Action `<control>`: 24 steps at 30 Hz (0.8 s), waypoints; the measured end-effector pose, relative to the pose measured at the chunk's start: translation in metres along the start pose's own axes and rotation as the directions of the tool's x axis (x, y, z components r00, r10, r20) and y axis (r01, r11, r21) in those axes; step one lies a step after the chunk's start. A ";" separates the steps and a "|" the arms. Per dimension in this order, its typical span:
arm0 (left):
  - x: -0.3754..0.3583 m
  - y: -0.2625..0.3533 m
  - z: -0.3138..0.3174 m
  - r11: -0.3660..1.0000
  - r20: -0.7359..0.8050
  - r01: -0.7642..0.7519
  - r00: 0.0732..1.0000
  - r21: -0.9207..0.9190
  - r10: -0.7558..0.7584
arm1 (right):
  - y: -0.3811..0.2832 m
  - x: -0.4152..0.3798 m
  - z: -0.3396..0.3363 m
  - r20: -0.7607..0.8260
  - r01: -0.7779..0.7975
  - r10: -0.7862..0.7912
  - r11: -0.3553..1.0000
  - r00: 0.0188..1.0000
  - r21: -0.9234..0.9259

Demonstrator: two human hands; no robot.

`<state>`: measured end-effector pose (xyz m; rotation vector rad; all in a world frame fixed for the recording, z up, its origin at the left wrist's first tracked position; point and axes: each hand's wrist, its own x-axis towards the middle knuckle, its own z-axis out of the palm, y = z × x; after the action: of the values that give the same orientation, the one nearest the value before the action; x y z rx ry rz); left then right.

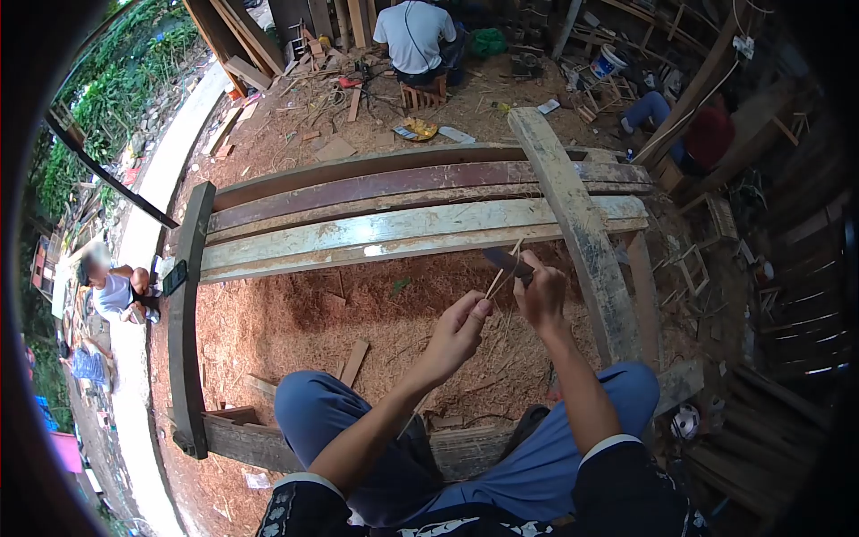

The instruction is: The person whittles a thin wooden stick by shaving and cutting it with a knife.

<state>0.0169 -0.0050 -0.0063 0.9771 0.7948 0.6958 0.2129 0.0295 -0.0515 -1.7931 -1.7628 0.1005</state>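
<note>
In the head view, my left hand point(461, 329) is closed in a pinch on a thin pale strip of wood point(494, 285), which points up and away from me. My right hand point(542, 294) is wrapped round the handle of a knife, most of it hidden by the fingers. The knife's broad dark blade point(506, 260) lies across the upper part of the strip and appears to touch it. Both hands are above the sawdust-covered ground, between my knees and the bench planks.
Ahead stands a wooden bench with a pale plank point(358, 234), a crossing beam point(573, 215) at right and another beam point(188, 313) at left, bearing a phone point(174, 277). One person point(416, 40) sits at the back, another point(116, 291) at left, a third point(707, 134) at right.
</note>
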 end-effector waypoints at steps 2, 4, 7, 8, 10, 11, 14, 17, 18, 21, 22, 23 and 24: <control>0.003 -0.006 -0.002 1.000 -0.010 -0.006 1.000 0.015 0.006 | 0.007 -0.003 0.009 -0.041 -0.026 0.023 0.997 0.999 -0.067; 0.001 -0.003 -0.001 1.000 -0.017 0.013 1.000 -0.011 -0.013 | -0.002 0.000 0.005 -0.037 -0.012 0.011 0.999 0.999 -0.030; 0.000 0.003 0.000 1.000 -0.019 0.023 1.000 -0.005 -0.023 | -0.010 0.005 -0.005 0.130 -0.032 0.016 0.992 0.991 0.119; 0.000 0.004 -0.002 1.000 -0.022 0.023 0.999 0.005 -0.023 | -0.011 0.006 -0.005 0.213 -0.052 0.012 0.982 0.977 0.184; 0.002 0.004 -0.008 1.000 -0.004 0.002 1.000 0.026 -0.002 | -0.006 0.008 0.002 0.358 -0.139 -0.026 0.894 0.933 0.427; 0.002 0.005 -0.012 0.999 0.003 -0.011 1.000 0.035 0.011 | -0.003 0.009 0.004 0.423 -0.192 -0.062 0.826 0.904 0.531; -0.003 0.015 -0.016 1.000 0.059 -0.002 0.998 0.029 0.000 | -0.005 0.015 -0.009 0.486 -0.227 -0.103 0.789 0.868 0.571; -0.001 0.006 -0.013 0.996 0.017 -0.067 0.998 0.065 0.066 | -0.015 0.004 -0.003 0.135 -0.028 -0.037 0.891 0.990 0.452; -0.001 0.006 -0.011 0.994 0.009 -0.075 0.997 0.085 0.074 | -0.017 0.002 -0.004 0.100 -0.036 0.006 0.952 0.995 0.303; -0.003 0.003 -0.006 1.000 0.036 -0.003 0.999 -0.021 0.004 | -0.012 0.005 -0.003 -0.093 -0.031 0.034 0.999 0.995 0.028; -0.003 0.001 -0.005 1.000 0.015 -0.024 1.000 -0.010 0.024 | -0.004 0.004 0.001 -0.086 -0.026 0.027 1.000 0.996 0.018; -0.002 0.000 -0.004 0.999 -0.003 -0.044 0.999 0.003 0.044 | 0.004 0.004 0.004 -0.080 -0.022 0.022 1.000 0.997 0.007; -0.002 -0.001 -0.003 0.998 -0.023 -0.062 0.998 0.018 0.062 | 0.003 0.005 0.003 -0.074 -0.018 0.018 1.000 0.997 -0.001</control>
<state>0.0138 -0.0054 -0.0078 1.0144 0.7951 0.7561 0.2151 0.0354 -0.0535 -1.7913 -1.6949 0.0395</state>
